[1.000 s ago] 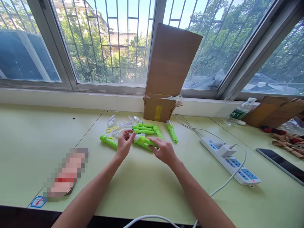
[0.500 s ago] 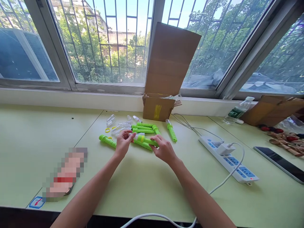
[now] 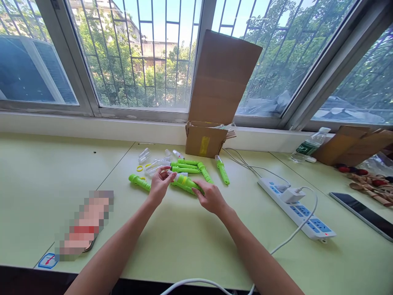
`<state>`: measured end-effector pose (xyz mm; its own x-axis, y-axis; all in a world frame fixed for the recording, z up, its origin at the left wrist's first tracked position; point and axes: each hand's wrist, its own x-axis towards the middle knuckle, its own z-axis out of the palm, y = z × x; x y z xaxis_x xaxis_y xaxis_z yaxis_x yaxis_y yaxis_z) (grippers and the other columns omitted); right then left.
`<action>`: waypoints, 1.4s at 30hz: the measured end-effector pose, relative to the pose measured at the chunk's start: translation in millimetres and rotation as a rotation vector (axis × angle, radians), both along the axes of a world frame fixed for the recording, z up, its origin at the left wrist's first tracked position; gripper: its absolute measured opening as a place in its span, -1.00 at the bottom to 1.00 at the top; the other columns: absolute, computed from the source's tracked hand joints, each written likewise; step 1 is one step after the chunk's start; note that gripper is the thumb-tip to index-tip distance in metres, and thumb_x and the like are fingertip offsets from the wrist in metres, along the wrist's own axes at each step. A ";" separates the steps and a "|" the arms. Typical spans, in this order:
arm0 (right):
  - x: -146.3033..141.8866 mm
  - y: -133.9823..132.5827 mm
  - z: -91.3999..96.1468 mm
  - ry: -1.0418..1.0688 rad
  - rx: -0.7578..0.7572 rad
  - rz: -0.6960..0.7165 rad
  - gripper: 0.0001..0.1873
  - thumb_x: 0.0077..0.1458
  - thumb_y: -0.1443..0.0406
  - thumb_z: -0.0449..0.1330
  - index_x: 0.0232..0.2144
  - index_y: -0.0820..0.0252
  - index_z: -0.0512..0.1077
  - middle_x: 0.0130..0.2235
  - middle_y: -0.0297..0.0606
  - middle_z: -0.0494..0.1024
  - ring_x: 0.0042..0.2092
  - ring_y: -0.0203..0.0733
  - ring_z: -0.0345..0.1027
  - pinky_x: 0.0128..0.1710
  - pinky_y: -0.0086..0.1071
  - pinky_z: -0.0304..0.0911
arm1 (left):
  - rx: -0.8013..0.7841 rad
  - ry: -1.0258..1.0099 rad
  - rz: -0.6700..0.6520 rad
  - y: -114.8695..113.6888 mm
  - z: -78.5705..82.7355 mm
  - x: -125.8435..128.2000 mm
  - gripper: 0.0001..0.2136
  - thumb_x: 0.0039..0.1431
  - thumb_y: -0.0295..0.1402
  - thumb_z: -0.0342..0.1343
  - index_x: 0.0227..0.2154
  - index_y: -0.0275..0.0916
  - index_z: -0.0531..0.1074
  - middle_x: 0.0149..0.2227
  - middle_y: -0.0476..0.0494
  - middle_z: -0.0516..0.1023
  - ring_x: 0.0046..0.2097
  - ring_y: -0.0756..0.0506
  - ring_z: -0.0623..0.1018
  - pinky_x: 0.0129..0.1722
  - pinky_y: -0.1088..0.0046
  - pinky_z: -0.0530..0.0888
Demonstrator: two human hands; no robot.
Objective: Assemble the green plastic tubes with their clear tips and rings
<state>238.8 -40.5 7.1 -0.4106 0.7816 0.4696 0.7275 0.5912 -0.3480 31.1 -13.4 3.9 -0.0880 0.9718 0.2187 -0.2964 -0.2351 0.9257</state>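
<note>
Both hands are at a green ribbed plastic handle that has a yellow ring and a whitish clear tip at its left end. My left hand pinches that tip between thumb and fingers. My right hand is wrapped around the handle's right end, partly hiding it. Behind them lie several similar green handles and clear plastic caps. Another green handle rests left of my left hand, near a loose yellow ring. Farther right, one green handle has a clear end on it.
An open cardboard box stands at the window. A white power strip with cables lies to the right, beside a phone. Farther back are a water bottle and wooden pieces. A blurred object lies at left.
My right hand has turned slightly and shifted its fingers around the handle's right end. My left hand keeps its pinch on the tip. The whole view has moved a little.
</note>
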 end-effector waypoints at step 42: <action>1.8 4.4 0.6 0.015 0.069 -0.102 -0.82 0.04 0.27 0.09 -0.24 0.14 0.31 -0.29 -0.27 0.49 -0.32 -0.16 0.37 -0.35 -0.36 0.19 | 0.206 0.643 0.338 6.8 -3.8 -15.4 -0.76 0.17 -0.18 -0.02 -0.23 -0.22 0.36 -0.30 -0.16 0.51 -0.22 -0.12 0.52 -0.21 0.31 0.44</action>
<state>240.6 -36.1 7.7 -0.3230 0.7846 0.5292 0.7803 0.5372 -0.3202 15.7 -6.5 0.1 -0.1680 0.8485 0.5019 0.4067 -0.4041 0.8193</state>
